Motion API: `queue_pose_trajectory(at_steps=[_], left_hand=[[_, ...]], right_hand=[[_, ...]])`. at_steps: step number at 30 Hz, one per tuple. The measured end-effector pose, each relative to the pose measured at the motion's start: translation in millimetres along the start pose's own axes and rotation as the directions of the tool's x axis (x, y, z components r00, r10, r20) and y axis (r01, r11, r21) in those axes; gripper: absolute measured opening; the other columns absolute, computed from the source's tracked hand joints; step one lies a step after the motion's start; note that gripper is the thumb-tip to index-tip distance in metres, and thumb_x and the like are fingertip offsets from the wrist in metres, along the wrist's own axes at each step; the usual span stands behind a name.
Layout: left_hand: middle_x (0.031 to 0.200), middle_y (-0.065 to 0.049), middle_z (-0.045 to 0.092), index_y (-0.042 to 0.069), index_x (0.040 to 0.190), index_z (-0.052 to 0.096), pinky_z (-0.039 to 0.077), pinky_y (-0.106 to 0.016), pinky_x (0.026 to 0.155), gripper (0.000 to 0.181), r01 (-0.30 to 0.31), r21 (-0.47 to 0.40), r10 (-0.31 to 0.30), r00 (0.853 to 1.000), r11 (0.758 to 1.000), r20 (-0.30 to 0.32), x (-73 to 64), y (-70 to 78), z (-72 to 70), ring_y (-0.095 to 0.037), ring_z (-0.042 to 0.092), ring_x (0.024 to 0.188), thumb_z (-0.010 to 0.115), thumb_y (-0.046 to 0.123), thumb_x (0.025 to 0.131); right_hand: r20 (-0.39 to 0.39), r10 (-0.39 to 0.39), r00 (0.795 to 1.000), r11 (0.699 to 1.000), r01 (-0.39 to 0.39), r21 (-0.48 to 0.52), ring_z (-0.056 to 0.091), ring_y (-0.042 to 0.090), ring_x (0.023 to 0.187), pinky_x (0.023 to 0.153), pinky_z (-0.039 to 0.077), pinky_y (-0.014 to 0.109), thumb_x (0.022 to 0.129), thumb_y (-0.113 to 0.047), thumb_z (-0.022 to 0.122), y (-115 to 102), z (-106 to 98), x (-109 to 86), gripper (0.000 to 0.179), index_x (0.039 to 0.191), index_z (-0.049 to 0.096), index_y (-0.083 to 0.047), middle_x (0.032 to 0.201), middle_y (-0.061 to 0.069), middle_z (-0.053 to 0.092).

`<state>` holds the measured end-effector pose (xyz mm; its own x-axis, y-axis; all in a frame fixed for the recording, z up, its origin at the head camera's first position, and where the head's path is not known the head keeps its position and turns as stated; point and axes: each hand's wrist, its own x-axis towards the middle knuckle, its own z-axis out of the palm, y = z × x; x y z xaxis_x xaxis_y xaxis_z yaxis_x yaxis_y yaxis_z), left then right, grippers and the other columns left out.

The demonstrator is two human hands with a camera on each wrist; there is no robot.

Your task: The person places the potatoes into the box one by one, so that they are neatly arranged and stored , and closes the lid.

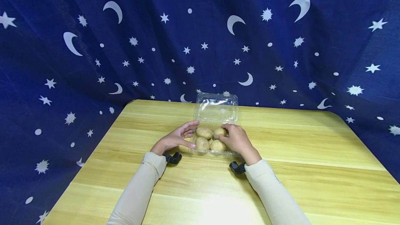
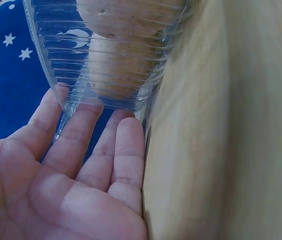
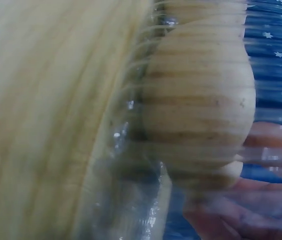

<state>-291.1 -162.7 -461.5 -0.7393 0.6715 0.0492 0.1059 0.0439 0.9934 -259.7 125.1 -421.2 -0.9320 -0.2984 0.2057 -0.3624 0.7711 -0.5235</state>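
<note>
A clear plastic clamshell box (image 1: 231, 152) stands on the table with its lid (image 1: 216, 111) raised at the back. Several pale brown potatoes lie inside, among them a front right potato (image 1: 218, 145) and a front left potato (image 1: 202, 143). My right hand (image 1: 239, 140) reaches in from the right and grips the back right potato (image 1: 219, 132) between thumb and fingers. At the box's left side, my left hand (image 1: 175, 139) has its fingers extended, the fingertips touching the ribbed wall (image 2: 63, 65). Through the plastic, the right wrist view shows a potato (image 3: 201, 100) and part of the right hand.
The wooden table (image 1: 297, 169) has rounded back corners. Behind it hangs a dark blue curtain (image 1: 215, 58) with moons and stars. Black wrist bands, such as the left band (image 1: 173, 158), sit below the light sleeves.
</note>
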Motion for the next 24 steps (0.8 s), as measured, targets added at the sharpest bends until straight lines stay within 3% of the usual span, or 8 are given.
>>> queue_pose_trajectory(at_steps=[4,9,24], left_hand=[[0.178,-0.022,0.018,-0.002,0.170,0.019,0.020,-0.054,0.134,0.103,-0.002,0.001,0.002,1.000,1.000,0.002,0.0,0.5,0.4,-0.044,0.020,0.163,0.085,0.004,0.091],[0.178,-0.023,0.019,-0.002,0.170,0.019,0.020,-0.054,0.134,0.104,-0.004,0.006,0.004,1.000,1.000,0.001,-0.3,0.9,1.2,-0.044,0.020,0.163,0.086,0.006,0.091],[0.178,-0.023,0.019,-0.002,0.170,0.020,0.019,-0.054,0.134,0.106,0.004,0.014,-0.004,1.000,1.000,-0.009,-0.7,-0.7,0.1,-0.044,0.019,0.163,0.088,0.008,0.089]], right_hand=[[0.000,0.005,1.000,1.000,-0.005,-0.004,0.063,0.027,0.085,0.076,0.054,0.044,0.097,-0.013,0.082,0.0,0.4,-1.1,0.042,0.131,0.071,0.010,0.097,0.015,0.072],[-0.007,0.005,1.000,1.000,-0.005,0.008,0.072,0.033,0.098,0.086,0.061,0.050,0.097,-0.013,0.081,1.0,0.8,-2.6,0.041,0.131,0.072,0.009,0.111,0.021,0.076],[0.019,0.001,1.000,0.987,-0.004,0.161,0.075,0.041,0.106,0.096,0.062,0.053,0.095,-0.006,0.080,5.8,-7.0,-2.6,0.036,0.126,0.073,0.009,0.120,0.027,0.076]])
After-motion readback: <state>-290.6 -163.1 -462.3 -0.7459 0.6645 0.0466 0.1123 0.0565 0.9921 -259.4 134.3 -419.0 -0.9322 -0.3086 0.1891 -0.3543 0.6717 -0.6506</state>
